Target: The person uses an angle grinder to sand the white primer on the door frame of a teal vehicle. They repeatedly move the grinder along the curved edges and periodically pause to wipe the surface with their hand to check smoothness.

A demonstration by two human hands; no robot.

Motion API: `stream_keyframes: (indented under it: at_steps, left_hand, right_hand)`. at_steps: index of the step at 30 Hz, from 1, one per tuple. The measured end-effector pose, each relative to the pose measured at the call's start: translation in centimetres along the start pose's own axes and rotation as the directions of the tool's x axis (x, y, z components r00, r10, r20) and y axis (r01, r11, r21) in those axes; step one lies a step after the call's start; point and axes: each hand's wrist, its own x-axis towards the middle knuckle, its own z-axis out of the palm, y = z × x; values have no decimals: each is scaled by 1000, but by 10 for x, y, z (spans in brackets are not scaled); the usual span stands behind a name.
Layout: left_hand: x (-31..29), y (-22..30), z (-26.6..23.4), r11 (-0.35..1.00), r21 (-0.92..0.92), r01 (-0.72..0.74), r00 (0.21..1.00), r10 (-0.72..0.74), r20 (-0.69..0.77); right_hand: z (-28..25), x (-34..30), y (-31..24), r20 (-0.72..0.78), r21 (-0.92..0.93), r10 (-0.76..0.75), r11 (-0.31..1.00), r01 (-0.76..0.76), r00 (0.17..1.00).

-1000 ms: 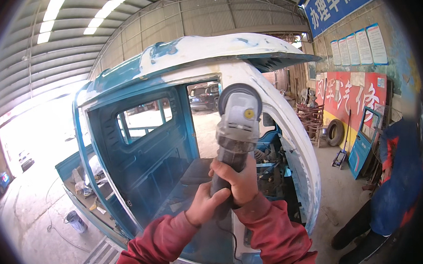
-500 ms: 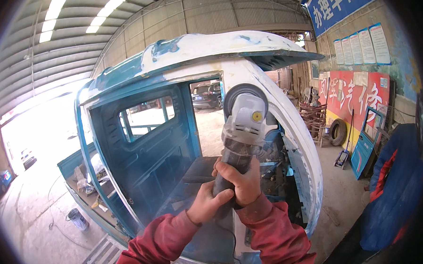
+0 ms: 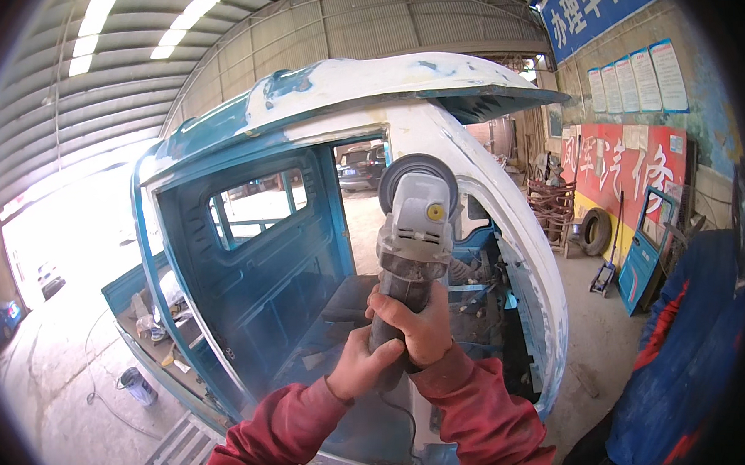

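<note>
Both my hands grip an angle grinder (image 3: 414, 231) with a dark body, a grey head and a round black disc at its upper end. My left hand (image 3: 363, 359) wraps the lower part of its body. Just above and to the right, my right hand (image 3: 418, 320) is closed round the body below the head. The disc is in front of the door pillar of a blue-and-white truck cab (image 3: 447, 134); whether it touches cannot be made out. White and bare patches mark the cab's roof and pillar. A cord hangs below the grinder.
A person in a blue jacket (image 3: 681, 344) is close on my right. Beyond are a blue door panel (image 3: 642, 258), a tire (image 3: 594, 231) and a floor jack (image 3: 603, 276). A bucket (image 3: 136, 386) and a slatted metal frame (image 3: 176, 453) are at lower left. Haze hangs around the cab.
The grinder and both hands have shifted slightly left and a little down along the pillar. The person at right has leaned a little.
</note>
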Motion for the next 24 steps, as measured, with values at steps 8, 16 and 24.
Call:
stream_keyframes:
  at_steps: [8,16,24]
  left_hand:
    - [-4,0,-4,999,-4,38,999,-38,2]
    - [2,9,-15,1000,-1,5,1000,-5,22]
    - [-5,9,-12,998,-49,-26,998,23,-60]
  right_hand:
    - [5,2,0,22,12,9,1000,-9,1000]
    - [13,13,-4,-23,43,-7,999,7,1000]
    - [23,14,1,3,-19,70,997,-70,998]
